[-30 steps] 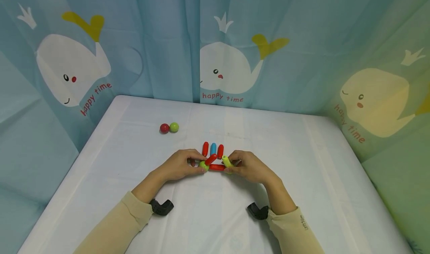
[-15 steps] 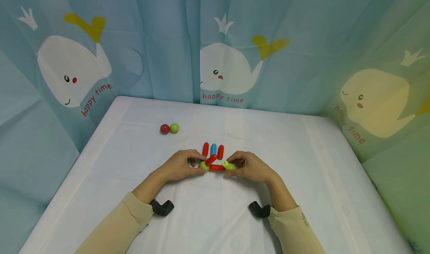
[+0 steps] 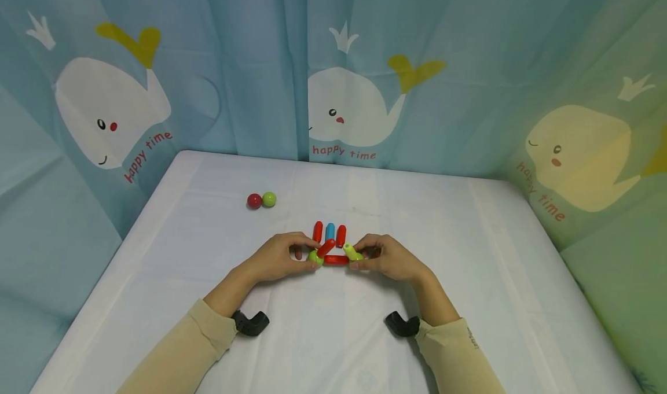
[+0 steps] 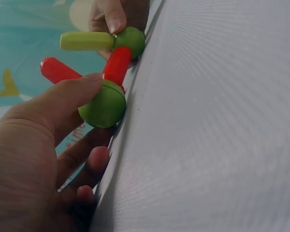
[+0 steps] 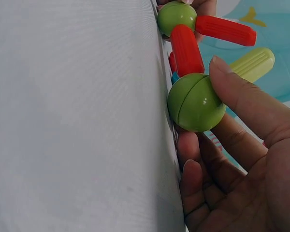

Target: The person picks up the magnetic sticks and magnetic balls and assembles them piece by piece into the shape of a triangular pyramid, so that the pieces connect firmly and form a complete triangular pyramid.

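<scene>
In the head view, my left hand (image 3: pixel 283 257) pinches a green ball (image 4: pixel 102 105) between thumb and fingers. A red rod (image 3: pixel 326 247) rises at a tilt from that ball. Another red rod (image 3: pixel 336 260) lies between it and a second green ball (image 5: pixel 195 102), linking the two. My right hand (image 3: pixel 389 257) grips this second ball, with the thumb pressed on its side in the right wrist view. From it a yellow-green rod (image 5: pixel 253 65) sticks out at a slant. Both balls sit low against the white tabletop. My left fingers partly hide a dark red piece (image 3: pixel 298 252).
Just beyond my hands, two loose red rods (image 3: pixel 318 231) (image 3: pixel 341 236) lie on either side of a blue rod (image 3: pixel 330 232). Farther back on the left, a red ball (image 3: pixel 254 201) and a green ball (image 3: pixel 268 199) rest side by side. A curtain (image 3: pixel 250 64) hangs behind the white table (image 3: pixel 443 220).
My right fingers have shifted their hold around the right ball, and the yellow-green rod has tipped further over. The left hand stays nearly still on its ball.
</scene>
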`<state>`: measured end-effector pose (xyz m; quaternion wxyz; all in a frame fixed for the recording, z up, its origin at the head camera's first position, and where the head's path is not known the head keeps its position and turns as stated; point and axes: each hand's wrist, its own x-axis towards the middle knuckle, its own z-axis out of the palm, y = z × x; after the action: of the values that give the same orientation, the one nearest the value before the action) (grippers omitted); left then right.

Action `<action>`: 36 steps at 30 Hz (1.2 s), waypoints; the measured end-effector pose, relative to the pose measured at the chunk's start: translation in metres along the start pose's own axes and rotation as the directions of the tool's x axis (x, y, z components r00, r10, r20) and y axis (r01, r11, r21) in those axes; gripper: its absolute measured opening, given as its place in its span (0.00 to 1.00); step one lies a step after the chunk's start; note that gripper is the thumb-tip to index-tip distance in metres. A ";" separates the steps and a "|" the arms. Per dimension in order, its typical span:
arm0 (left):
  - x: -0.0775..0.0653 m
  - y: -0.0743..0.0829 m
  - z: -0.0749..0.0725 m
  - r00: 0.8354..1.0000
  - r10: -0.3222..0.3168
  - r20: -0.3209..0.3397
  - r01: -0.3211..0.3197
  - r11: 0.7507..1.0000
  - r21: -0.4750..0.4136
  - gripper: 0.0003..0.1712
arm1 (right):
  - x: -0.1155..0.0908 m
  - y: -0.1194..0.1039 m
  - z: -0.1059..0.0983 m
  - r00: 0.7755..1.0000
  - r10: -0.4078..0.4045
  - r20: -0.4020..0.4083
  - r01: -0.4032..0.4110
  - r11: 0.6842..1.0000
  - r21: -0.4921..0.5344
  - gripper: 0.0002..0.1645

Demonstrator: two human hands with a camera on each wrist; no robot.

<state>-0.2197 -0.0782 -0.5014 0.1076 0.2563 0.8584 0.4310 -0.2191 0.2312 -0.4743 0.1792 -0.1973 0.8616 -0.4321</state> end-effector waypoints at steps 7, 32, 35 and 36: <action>0.000 -0.001 -0.001 1.000 -0.022 -0.017 0.021 0.998 -0.057 0.23 | 0.000 0.000 0.000 1.000 0.014 0.005 -0.014 1.000 0.007 0.16; 0.002 -0.001 0.000 0.988 -0.093 -0.122 0.081 0.991 -0.105 0.09 | 0.000 0.005 0.000 1.000 0.020 0.009 -0.021 0.998 0.053 0.17; 0.002 -0.001 0.000 0.988 -0.086 -0.126 0.073 0.992 -0.106 0.09 | 0.000 0.004 0.000 1.000 0.020 0.008 -0.020 0.998 0.056 0.17; 0.003 -0.001 0.000 0.988 -0.084 -0.127 0.070 0.992 -0.107 0.09 | -0.001 0.004 0.000 1.000 0.019 0.007 -0.019 0.998 0.059 0.17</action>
<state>-0.2223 -0.0775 -0.5024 0.0806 0.1882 0.8496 0.4860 -0.2194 0.2338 -0.4776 0.1918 -0.1851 0.8498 -0.4548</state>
